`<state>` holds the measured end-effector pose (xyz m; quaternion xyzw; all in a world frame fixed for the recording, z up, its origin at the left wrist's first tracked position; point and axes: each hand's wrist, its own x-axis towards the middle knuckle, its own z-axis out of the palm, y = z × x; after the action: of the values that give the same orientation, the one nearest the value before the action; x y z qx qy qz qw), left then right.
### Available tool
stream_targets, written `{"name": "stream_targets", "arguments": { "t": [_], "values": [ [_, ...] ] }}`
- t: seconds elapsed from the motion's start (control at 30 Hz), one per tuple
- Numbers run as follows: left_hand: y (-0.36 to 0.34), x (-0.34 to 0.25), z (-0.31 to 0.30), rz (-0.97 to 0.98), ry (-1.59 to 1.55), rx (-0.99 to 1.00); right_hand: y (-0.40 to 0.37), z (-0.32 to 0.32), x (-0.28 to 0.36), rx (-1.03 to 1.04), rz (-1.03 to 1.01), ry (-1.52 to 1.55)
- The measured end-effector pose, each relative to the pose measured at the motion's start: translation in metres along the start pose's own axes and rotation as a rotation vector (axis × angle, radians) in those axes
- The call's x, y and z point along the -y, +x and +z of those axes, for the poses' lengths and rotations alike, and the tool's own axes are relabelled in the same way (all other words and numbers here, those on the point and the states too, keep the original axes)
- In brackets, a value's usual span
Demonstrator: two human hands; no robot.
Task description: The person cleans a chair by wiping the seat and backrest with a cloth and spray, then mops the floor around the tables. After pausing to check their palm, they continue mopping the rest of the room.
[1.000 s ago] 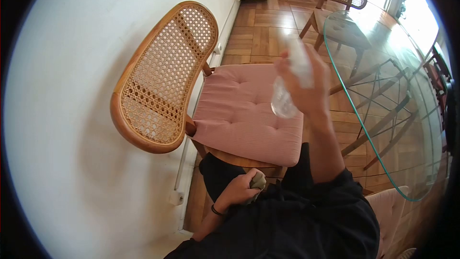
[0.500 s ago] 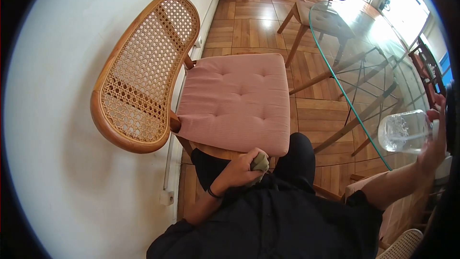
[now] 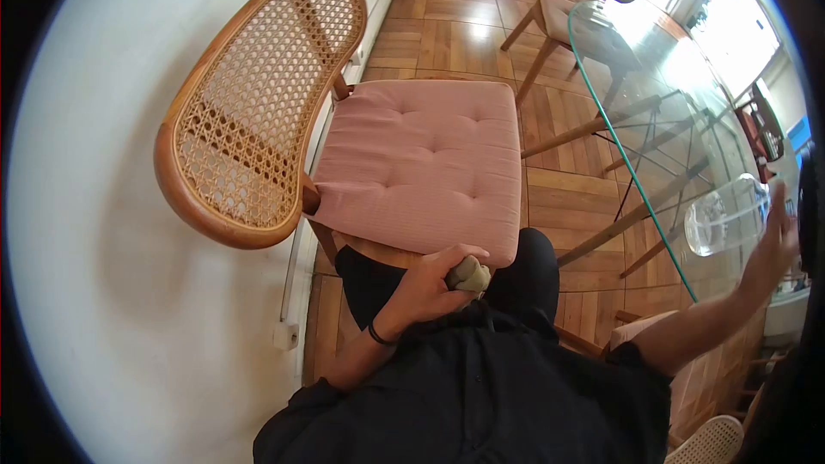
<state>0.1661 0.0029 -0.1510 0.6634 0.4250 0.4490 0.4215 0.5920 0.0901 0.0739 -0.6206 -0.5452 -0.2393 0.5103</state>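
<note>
My left hand (image 3: pixel 436 282) is closed around a crumpled olive-green cloth (image 3: pixel 469 277), right at the front corner of a pink tufted seat cushion (image 3: pixel 421 163). The cushion lies on a wooden chair with a cane backrest (image 3: pixel 262 107). Far to the right, my right hand (image 3: pixel 779 236) is raised with its fingers stretched out, beside a clear, see-through jar (image 3: pixel 726 216). The jar stands on the glass table (image 3: pixel 666 176), its mouth end towards the hand. Part of the palm is turned out of sight.
The table's green-tinted edge (image 3: pixel 638 180) runs close to my right knee. A second cane chair (image 3: pixel 559 17) stands beyond the table. A white wall (image 3: pixel 94 232) borders the left side, with a socket (image 3: pixel 284 336) low down. Parquet floor (image 3: pixel 567 198) shows between chair and table.
My right hand's fingers have straightened and come away from the jar, which now stands on the table. My left hand keeps the cloth, and the view has shifted slightly.
</note>
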Motion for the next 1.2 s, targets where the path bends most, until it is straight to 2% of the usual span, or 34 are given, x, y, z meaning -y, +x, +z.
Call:
{"name": "stream_targets", "arguments": {
  "t": [0.03, 0.07, 0.1, 0.13, 0.2, 0.23, 0.27, 0.3, 0.33, 0.4, 0.47, 0.5, 0.57, 0.63, 0.67, 0.7, 0.77, 0.8, 0.87, 0.9, 1.0, 1.13, 1.2],
  "values": [
    [0.000, -0.005, -0.002, 0.067, 0.041, -0.060, -0.016, -0.004, 0.011, -0.222, -0.015, -0.124],
    [0.000, -0.012, -0.006, 0.086, 0.093, -0.066, -0.035, 0.000, 0.036, -0.407, -0.193, 0.106],
    [0.000, -0.022, -0.012, 0.099, 0.146, -0.075, -0.064, 0.009, 0.062, -0.382, -0.275, 0.300],
    [-0.001, -0.033, -0.016, 0.111, 0.201, -0.083, -0.098, 0.020, 0.091, -0.134, -0.305, 0.564],
    [-0.001, -0.062, -0.023, 0.130, 0.263, -0.173, -0.148, 0.043, 0.156, 0.733, -0.328, 1.001],
    [-0.002, -0.070, -0.025, 0.141, 0.297, -0.212, -0.163, 0.058, 0.180, 1.076, -0.318, 1.147],
    [-0.004, -0.071, -0.026, 0.174, 0.276, -0.304, -0.181, 0.074, 0.198, 1.302, -0.268, 1.277],
    [-0.005, -0.071, -0.027, 0.210, 0.256, -0.398, -0.203, 0.090, 0.208, 1.510, -0.091, 1.480],
    [-0.006, -0.071, -0.029, 0.248, 0.236, -0.495, -0.210, 0.096, 0.219, 1.526, -0.053, 1.439],
    [-0.012, -0.070, -0.052, 0.223, 0.207, -0.505, -0.217, 0.105, 0.238, 1.561, 0.025, 1.352],
    [-0.029, -0.076, -0.074, 0.174, 0.260, -0.509, -0.209, 0.124, 0.253, 1.847, 0.011, 1.138],
    [-0.038, -0.086, -0.082, 0.187, 0.468, -0.592, -0.208, 0.131, 0.260, 1.975, 0.007, 1.019],
    [-0.053, -0.108, -0.097, 0.207, 0.886, -0.745, -0.213, 0.141, 0.275, 1.828, 0.435, 1.400],
    [-0.066, -0.114, -0.119, 0.242, 0.983, -1.122, -0.195, 0.161, 0.303, 1.579, 0.784, 1.691],
    [-0.068, -0.118, -0.134, 0.187, 0.902, -1.241, -0.187, 0.172, 0.317, 1.411, 0.923, 1.836],
    [-0.066, -0.121, -0.148, 0.133, 0.817, -1.354, -0.184, 0.184, 0.334, 1.299, 0.753, 1.822],
    [-0.051, -0.113, -0.175, 0.172, 0.369, -1.313, -0.189, 0.194, 0.371, 1.060, 0.429, 1.768],
    [-0.047, -0.107, -0.184, 0.194, 0.149, -1.274, -0.186, 0.181, 0.387, 1.342, 0.253, 1.498],
    [-0.033, -0.095, -0.182, 0.336, -0.164, -1.212, -0.235, 0.175, 0.429, 1.207, -0.254, 1.472],
    [-0.026, -0.090, -0.183, 0.402, -0.321, -1.166, -0.282, 0.188, 0.441, 0.781, -0.567, 1.671],
    [-0.029, -0.081, -0.185, 0.308, -0.277, -1.214, -0.280, 0.176, 0.442, 0.992, -0.697, 1.707],
    [-0.027, -0.079, -0.177, 0.215, -0.018, -1.330, -0.256, 0.189, 0.477, 0.966, -0.522, 1.534],
    [-0.028, -0.079, -0.175, 0.229, -0.027, -1.306, -0.238, 0.216, 0.498, 0.941, -0.503, 1.422]
  ]
}}
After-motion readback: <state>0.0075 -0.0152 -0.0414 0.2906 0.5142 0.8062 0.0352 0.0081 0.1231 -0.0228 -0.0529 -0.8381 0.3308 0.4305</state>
